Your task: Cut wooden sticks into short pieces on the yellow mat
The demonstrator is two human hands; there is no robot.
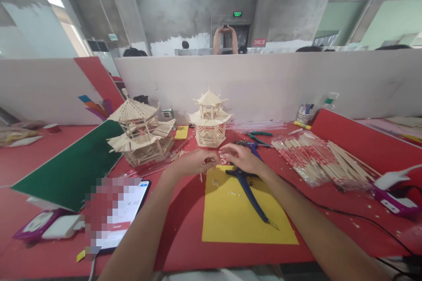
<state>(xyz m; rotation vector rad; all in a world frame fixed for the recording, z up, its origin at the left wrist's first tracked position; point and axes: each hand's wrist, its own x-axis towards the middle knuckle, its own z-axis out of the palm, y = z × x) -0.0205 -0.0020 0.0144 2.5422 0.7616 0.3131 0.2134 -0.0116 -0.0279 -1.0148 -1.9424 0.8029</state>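
My left hand [198, 161] is curled in front of the small pagoda, its fingers closed. A short wooden stick [201, 178] pokes out beneath it. Just to the right hovers my right hand [240, 157], fingers bent and apart, with nothing visible between them. Behind both hands stands a two-tiered pagoda model [211, 125] of pale sticks, upright. Below the right hand, a blue-handled cutter [247, 191] lies across a yellow sheet [231, 224] with small wood bits on it. A blue glue gun [254, 149] rests beyond the right hand.
A larger stick pavilion [140, 136] stands left, by a green board [70, 169]. A phone [132, 215] and charger [64, 227] lie front left. Bagged sticks [306, 156], green-handled pliers [260, 133] and a black cable [349, 215] lie right. A partition [263, 83] closes the back.
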